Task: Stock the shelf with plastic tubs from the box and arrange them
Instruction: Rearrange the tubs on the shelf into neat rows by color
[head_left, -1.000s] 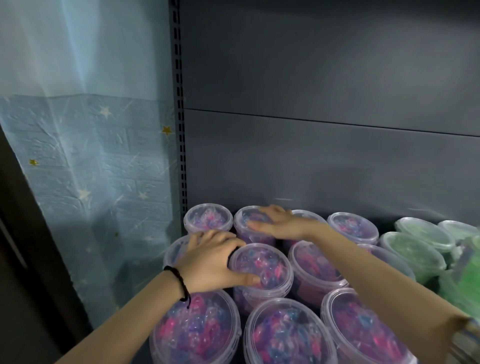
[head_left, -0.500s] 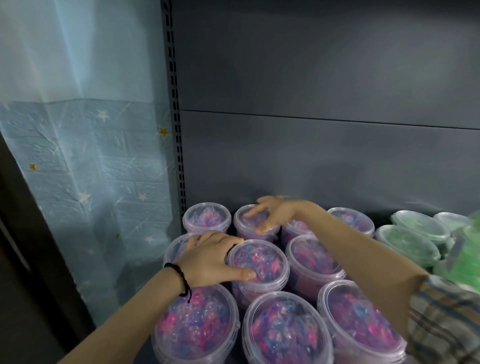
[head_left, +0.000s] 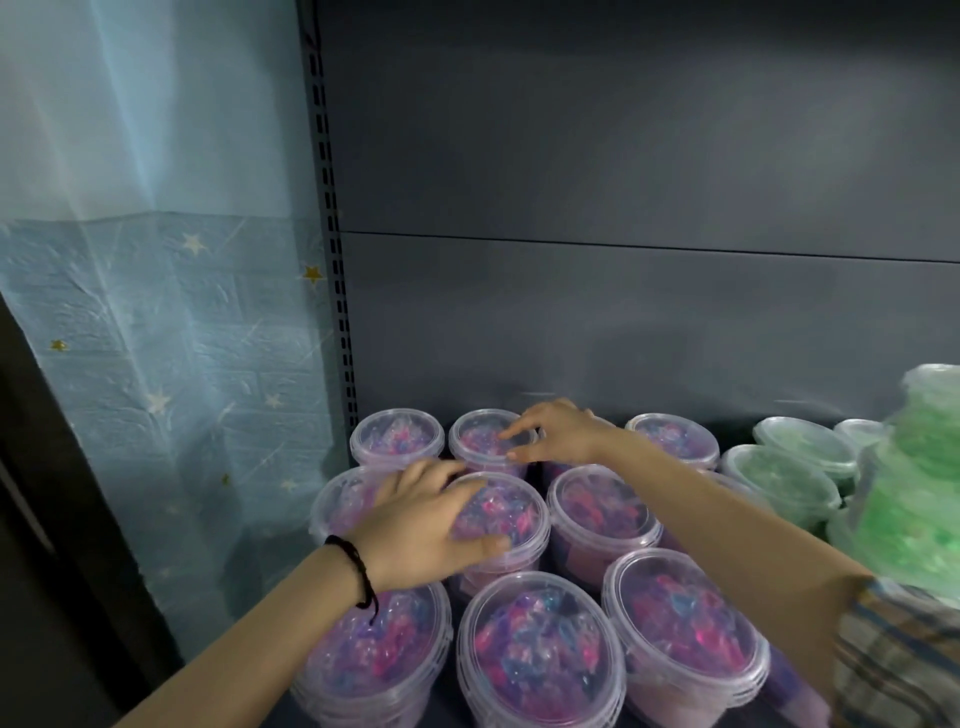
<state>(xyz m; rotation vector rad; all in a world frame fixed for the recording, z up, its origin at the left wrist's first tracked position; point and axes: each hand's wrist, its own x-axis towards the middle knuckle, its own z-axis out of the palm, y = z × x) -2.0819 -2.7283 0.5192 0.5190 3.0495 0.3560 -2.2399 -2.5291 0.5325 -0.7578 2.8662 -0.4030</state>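
Observation:
Several clear plastic tubs filled with pink, purple and blue pieces stand in rows on the dark shelf (head_left: 582, 410). My left hand (head_left: 426, 525) lies flat on the lid of a middle-row tub (head_left: 506, 512), thumb on its front rim, fingers reaching over the tub to its left (head_left: 340, 499). My right hand (head_left: 558, 431) reaches to the back row, fingers spread across the lid of a back tub (head_left: 480, 439) and covering the tub to its right. Neither hand lifts a tub.
Green-filled tubs (head_left: 784, 475) stand to the right, with a tall green one (head_left: 914, 493) close at the frame edge. A slotted upright post (head_left: 332, 260) bounds the shelf on the left, beside a blue star-patterned wall (head_left: 156, 338). The grey back panel (head_left: 623, 182) rises behind.
My right hand slid a little to the left across the back-row lids. My left hand stayed on the middle tub. The view shifted slightly.

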